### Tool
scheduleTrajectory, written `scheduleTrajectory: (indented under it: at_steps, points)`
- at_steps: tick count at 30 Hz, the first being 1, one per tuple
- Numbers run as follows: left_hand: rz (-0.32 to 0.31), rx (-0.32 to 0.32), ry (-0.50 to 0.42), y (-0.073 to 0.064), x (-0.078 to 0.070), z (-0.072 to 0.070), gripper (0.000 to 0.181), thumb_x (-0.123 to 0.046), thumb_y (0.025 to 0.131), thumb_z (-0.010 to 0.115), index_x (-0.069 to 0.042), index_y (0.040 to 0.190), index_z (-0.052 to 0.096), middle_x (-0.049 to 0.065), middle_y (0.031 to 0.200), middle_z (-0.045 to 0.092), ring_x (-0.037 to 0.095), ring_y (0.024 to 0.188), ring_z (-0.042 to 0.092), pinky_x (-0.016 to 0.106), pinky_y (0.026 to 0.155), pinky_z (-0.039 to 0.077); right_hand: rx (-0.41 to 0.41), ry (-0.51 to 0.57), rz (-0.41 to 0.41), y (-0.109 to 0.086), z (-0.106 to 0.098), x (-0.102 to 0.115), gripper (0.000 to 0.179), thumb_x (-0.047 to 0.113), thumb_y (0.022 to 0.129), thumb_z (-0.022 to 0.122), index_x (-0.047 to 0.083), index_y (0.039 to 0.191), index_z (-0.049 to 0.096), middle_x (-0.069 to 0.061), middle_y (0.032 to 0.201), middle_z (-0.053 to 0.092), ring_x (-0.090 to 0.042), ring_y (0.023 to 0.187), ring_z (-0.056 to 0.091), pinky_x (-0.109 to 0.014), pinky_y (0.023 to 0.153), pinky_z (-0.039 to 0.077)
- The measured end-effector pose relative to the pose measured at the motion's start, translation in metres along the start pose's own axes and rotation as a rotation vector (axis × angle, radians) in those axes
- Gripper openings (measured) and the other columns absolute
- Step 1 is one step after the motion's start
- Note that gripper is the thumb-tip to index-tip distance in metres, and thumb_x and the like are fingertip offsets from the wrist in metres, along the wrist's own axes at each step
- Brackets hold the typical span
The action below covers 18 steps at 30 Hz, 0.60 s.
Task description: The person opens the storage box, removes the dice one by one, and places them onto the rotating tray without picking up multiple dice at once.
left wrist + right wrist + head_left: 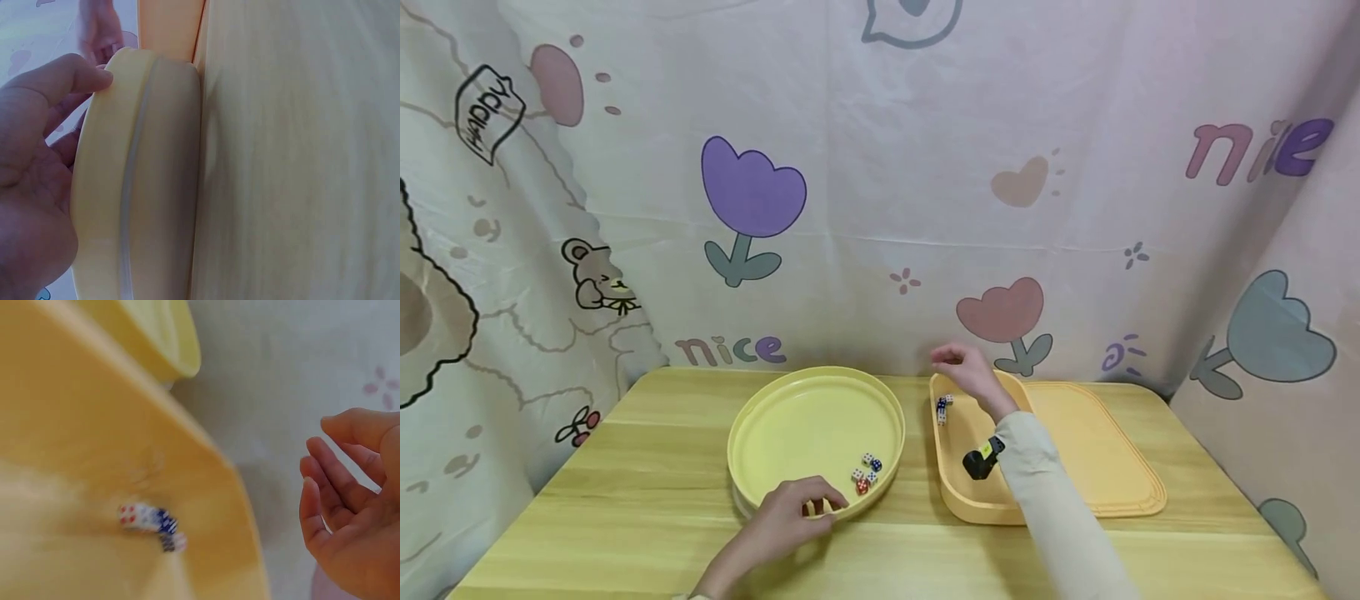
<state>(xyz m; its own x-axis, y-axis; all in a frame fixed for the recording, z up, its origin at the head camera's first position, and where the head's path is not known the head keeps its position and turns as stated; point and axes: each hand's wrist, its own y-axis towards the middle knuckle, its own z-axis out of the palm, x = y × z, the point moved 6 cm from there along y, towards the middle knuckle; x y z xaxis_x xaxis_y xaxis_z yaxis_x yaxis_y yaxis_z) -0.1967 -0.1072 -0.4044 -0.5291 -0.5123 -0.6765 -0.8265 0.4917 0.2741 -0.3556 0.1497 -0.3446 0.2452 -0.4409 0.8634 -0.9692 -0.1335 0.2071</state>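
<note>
My left hand [793,510] is at the near rim of a round yellow tray [805,417]. Its thumb lies on the outer side of the rim [119,94], and its fingers curve over to the inner side. Several white, blue and red dice [862,486] lie inside the tray, just beyond these fingertips. Over the far end of an orange rectangular bin [977,510], my right hand [970,372] hangs with loosely bent fingers and nothing between them. A small row of white and blue dice [147,517] sits against the bin's wall, below this hand.
An orange lid-like panel [1093,450] lies flat to the right of the bin. The wooden table [625,500] ends at a printed curtain [880,167] behind both containers. A black wrist camera [981,460] hangs from the right sleeve over the bin.
</note>
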Motion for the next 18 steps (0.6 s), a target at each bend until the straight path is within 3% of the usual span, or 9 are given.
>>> scheduleTrajectory:
  at_steps: [4, 13, 18]
  points:
    - [0.004, 0.002, 0.008, 0.000, 0.000, 0.000, 0.018, -0.011, 0.077, 0.067, -0.022, 0.091, 0.067, -0.018, 0.083, 0.058, 0.000, 0.069, 0.049, 0.021, 0.056, 0.042, -0.027, 0.009, 0.024, 0.003, 0.000, -0.017, 0.022, -0.002, 0.079, 0.063, -0.007, 0.101, 0.062, -0.021, 0.099, 0.062, -0.025, 0.087, 0.056, -0.032, 0.075, 0.046]
    - [0.020, -0.001, 0.004, 0.001, 0.000, 0.000, 0.018, -0.009, 0.076, 0.066, -0.020, 0.091, 0.068, -0.017, 0.083, 0.059, 0.000, 0.069, 0.049, 0.020, 0.057, 0.043, -0.080, -0.039, 0.144, 0.002, 0.000, -0.059, 0.019, -0.001, 0.081, 0.061, -0.006, 0.099, 0.064, -0.017, 0.099, 0.063, -0.028, 0.095, 0.055, -0.036, 0.082, 0.043]
    - [0.016, 0.002, -0.001, 0.000, 0.001, 0.001, 0.018, -0.010, 0.077, 0.066, -0.020, 0.091, 0.068, -0.017, 0.084, 0.059, 0.000, 0.070, 0.049, 0.020, 0.057, 0.043, -0.075, -0.100, 0.155, 0.000, 0.006, -0.072, 0.018, -0.003, 0.078, 0.062, -0.005, 0.096, 0.066, -0.015, 0.093, 0.064, -0.025, 0.087, 0.057, -0.032, 0.075, 0.046]
